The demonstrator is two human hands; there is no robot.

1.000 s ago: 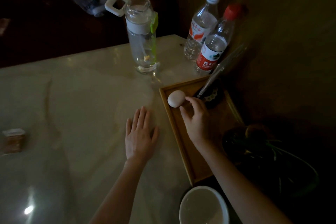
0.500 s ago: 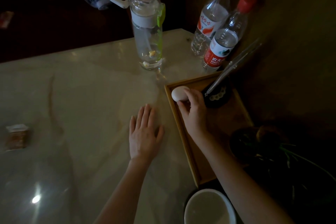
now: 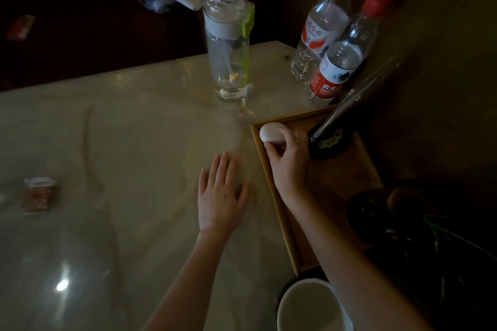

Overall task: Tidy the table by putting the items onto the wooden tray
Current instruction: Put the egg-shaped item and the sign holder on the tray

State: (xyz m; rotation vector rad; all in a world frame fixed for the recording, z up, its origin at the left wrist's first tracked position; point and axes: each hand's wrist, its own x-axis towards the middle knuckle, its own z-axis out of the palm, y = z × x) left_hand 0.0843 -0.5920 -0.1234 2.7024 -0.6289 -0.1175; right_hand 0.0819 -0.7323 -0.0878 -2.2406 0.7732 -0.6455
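My right hand (image 3: 289, 161) curls its fingers round a white egg (image 3: 270, 133) at the far left corner of the wooden tray (image 3: 274, 196); whether the egg touches the tray floor cannot be told. My left hand (image 3: 220, 196) lies flat, fingers straight, on the pale worktop (image 3: 121, 142) just beside the tray's left rim. On the tray, right of the egg, sits a small dark dish (image 3: 329, 142) with metal tongs (image 3: 355, 99) leaning out of it toward the far right. Beyond the tray stand two plastic water bottles, one white-capped (image 3: 321, 27) and one red-capped (image 3: 341, 62), touching or nearly so. Left of them stands a clear drinking bottle (image 3: 228, 48) with a white loop lid. A small brown packet (image 3: 39, 195) lies well apart at the worktop's left. A white bowl (image 3: 309, 306) sits at the near edge, beside my right forearm. Dark greenery (image 3: 419, 236) crowds the tray's near right corner.
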